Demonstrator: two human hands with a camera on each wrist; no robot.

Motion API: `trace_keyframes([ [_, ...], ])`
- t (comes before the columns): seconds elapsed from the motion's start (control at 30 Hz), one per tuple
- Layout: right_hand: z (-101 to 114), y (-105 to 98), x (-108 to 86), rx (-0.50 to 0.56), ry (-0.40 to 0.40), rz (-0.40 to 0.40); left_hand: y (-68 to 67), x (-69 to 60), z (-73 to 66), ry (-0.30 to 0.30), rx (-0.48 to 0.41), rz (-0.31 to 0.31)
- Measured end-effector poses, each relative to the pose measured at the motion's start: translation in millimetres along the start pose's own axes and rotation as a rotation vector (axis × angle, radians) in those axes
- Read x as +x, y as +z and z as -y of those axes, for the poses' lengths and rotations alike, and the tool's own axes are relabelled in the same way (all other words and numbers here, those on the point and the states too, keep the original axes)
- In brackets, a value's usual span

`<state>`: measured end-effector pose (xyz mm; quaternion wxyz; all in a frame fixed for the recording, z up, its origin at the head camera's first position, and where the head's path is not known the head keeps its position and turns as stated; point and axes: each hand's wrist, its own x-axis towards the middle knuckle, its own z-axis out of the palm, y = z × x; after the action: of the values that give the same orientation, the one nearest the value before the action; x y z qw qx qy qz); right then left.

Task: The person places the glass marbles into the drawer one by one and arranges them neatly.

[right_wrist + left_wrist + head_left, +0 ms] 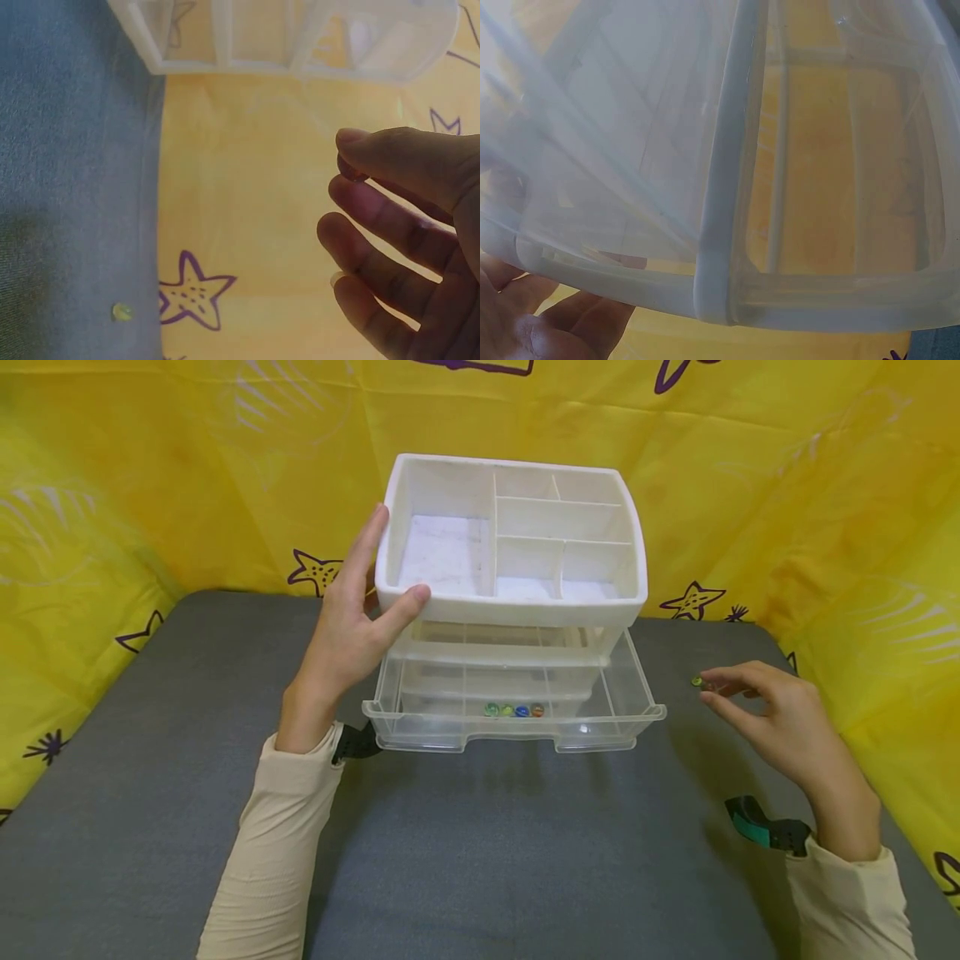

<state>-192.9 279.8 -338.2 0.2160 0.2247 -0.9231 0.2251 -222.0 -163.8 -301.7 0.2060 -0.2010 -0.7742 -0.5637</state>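
My left hand point(348, 610) grips the left wall of a white drawer organizer point(517, 610), its thumb over the front rim. In the left wrist view, its fingers point(592, 322) lie along the frame's edge. A clear drawer point(420, 727) stands pulled out at the front; in it a green marble point(491, 710), a yellow-green one point(507, 711), a blue one point(522, 712) and a reddish one point(537, 711) lie in a row. To the right, my right hand point(780, 718) pinches a dark reddish marble point(352, 169) between thumb and index finger. A yellow-green marble point(121, 311) lies on the table near it.
The organizer's top has a large left compartment point(446, 552) and several smaller ones point(562, 518) on the right. Grey cloth covers the table point(480, 860). Yellow patterned fabric point(225, 468) hangs behind and at both sides.
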Motion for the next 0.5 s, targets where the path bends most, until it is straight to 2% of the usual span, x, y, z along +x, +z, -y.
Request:
trace_keyframes([
  [0.5, 20.0, -2.8, 2.1, 0.009, -0.056, -0.047, 0.2, -0.1, 0.5, 0.016, 0.002, -0.001],
])
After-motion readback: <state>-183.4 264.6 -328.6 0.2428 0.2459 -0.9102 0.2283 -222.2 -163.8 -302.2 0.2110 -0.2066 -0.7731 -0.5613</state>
